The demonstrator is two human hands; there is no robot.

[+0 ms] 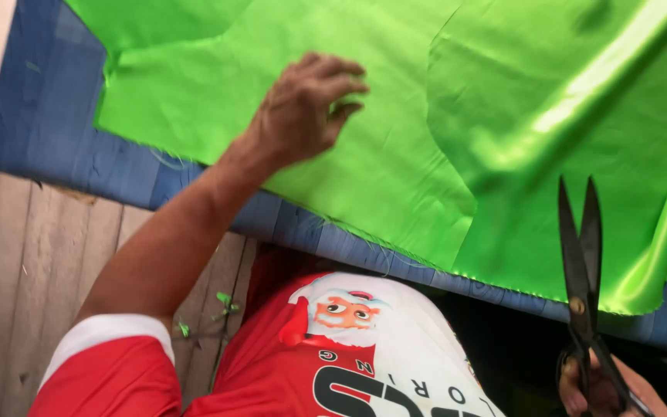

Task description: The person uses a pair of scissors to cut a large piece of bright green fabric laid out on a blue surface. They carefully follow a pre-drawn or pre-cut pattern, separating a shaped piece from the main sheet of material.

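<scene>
A big piece of shiny green cloth [395,131] lies spread out on a blue bench [63,139]. The cloth covers most of the bench, from the far side down to the near edge, and it runs off the picture on the right. A second layer of the green cloth lies on top at the right, and its cut edge curves down through the middle. The near edge of the cloth is a bit frayed, with small threads sticking out. The left hand [306,108] reaches out over the cloth, left of the middle. Its fingers [341,81] are bent and close together, with the tips pointing down at the cloth as if pinching it, but you cannot tell if they really hold any of it. The right hand [604,386] is down in the near right corner, and only part of it shows. It holds black scissors [583,262] by the handles. The blades point up and away, toward the far side, and they are almost closed, with just a thin gap at the tips. The tips sit over the near edge of the cloth on the right. The person wears a red and white shirt [333,347] with a picture of a bearded man in a red hat on it. On the left there is a gray wooden floor [32,262], and a few tiny green scraps [224,303] lie on it near the bench.
</scene>
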